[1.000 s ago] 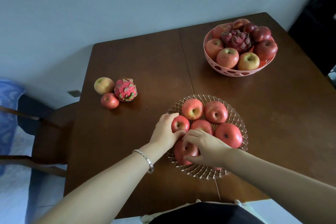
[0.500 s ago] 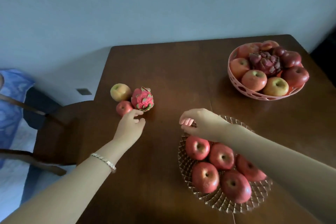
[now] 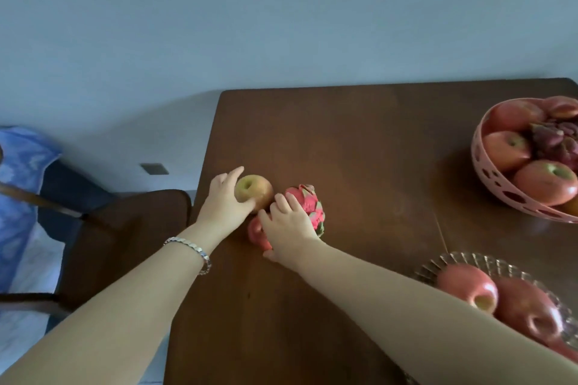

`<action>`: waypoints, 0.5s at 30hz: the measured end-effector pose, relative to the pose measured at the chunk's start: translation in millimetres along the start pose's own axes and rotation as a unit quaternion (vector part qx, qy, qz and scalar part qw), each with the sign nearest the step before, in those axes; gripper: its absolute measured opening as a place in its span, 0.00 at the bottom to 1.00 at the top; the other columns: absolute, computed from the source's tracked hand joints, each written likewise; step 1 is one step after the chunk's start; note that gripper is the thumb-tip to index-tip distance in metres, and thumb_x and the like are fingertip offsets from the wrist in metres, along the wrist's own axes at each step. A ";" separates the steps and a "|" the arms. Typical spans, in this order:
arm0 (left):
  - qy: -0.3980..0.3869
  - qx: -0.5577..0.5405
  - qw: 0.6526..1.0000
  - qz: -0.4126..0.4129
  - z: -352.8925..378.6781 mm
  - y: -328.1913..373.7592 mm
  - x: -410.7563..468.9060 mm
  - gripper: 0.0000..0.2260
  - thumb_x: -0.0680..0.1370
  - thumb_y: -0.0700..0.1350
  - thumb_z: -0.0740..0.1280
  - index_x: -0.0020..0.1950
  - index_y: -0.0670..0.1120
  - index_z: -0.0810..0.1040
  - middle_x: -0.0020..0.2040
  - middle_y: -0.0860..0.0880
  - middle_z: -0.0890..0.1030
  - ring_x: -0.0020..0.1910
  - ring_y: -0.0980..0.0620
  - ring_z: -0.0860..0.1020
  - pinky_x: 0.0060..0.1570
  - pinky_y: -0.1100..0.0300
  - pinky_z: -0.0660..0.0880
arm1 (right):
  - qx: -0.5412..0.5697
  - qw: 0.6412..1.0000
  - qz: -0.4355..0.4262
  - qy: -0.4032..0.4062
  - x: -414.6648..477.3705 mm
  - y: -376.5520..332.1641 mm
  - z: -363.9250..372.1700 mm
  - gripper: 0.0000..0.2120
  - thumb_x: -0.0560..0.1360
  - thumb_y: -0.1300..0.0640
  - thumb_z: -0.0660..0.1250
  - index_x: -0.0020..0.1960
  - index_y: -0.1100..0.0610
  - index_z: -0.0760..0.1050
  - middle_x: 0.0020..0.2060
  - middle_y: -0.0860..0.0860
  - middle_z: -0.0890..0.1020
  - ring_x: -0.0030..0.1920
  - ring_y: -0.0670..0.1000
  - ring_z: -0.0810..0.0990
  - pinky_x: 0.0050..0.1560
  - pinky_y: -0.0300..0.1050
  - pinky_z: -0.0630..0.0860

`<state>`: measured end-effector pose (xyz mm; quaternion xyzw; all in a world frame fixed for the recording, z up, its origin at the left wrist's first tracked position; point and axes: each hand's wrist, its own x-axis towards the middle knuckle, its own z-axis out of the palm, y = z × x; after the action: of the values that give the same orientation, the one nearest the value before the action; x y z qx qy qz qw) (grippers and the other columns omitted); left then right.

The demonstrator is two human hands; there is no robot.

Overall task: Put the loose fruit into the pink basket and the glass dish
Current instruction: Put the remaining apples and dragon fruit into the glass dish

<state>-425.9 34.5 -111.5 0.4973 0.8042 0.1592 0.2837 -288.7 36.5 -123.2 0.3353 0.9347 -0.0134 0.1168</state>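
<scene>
both our hands have moved since the earlier frame to the loose fruit at centre frame. our left hand (image 3: 222, 204) cups the yellow-green apple (image 3: 253, 192); our right hand (image 3: 289, 227) lies spread over the small red apple (image 3: 256, 230), fingers touching the dragon fruit (image 3: 308, 205). pink basket (image 3: 488, 178) sits right, glass dish (image 3: 469, 260) lower right.
</scene>
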 end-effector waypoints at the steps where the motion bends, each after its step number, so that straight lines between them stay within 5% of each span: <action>1: -0.019 0.000 1.000 0.000 2.4 0.0 4.4 0.30 0.76 0.49 0.67 0.75 0.52 0.59 0.73 0.44 0.63 0.69 0.44 0.67 0.65 0.53 0.67 | -0.011 1.000 0.002 -0.006 3.6 -2.2 4.3 0.33 0.72 0.44 0.65 0.70 0.61 0.60 0.68 0.57 0.69 0.71 0.60 0.60 0.74 0.56 0.50; 5: -0.049 -0.014 0.999 0.000 15.7 -7.2 13.9 0.29 0.75 0.51 0.68 0.73 0.52 0.60 0.69 0.42 0.67 0.64 0.42 0.72 0.57 0.53 0.70 | 0.012 1.000 -0.015 0.015 6.9 -1.4 12.9 0.33 0.70 0.46 0.68 0.68 0.61 0.63 0.66 0.56 0.71 0.70 0.58 0.62 0.74 0.55 0.49; 10: -0.015 -0.053 0.998 -0.010 24.7 -9.2 13.9 0.29 0.71 0.48 0.72 0.68 0.51 0.63 0.64 0.43 0.70 0.59 0.41 0.74 0.54 0.52 0.71 | 0.133 0.982 -0.002 0.137 -18.9 2.5 21.0 0.35 0.50 0.40 0.73 0.51 0.58 0.77 0.43 0.49 0.82 0.49 0.53 0.80 0.62 0.48 0.73; 15: 0.036 -0.092 0.992 -0.074 26.4 -4.6 -17.1 0.34 0.68 0.47 0.74 0.70 0.52 0.62 0.64 0.42 0.68 0.57 0.39 0.75 0.54 0.51 0.73 | 0.358 0.908 0.122 0.179 -74.6 14.2 10.4 0.32 0.57 0.49 0.75 0.57 0.58 0.70 0.50 0.50 0.76 0.49 0.52 0.76 0.53 0.39 0.70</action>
<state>-407.0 16.5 -129.8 0.4021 0.8306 0.2285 0.3101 -221.8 -0.1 -115.6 0.4629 0.8240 -0.2727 -0.1797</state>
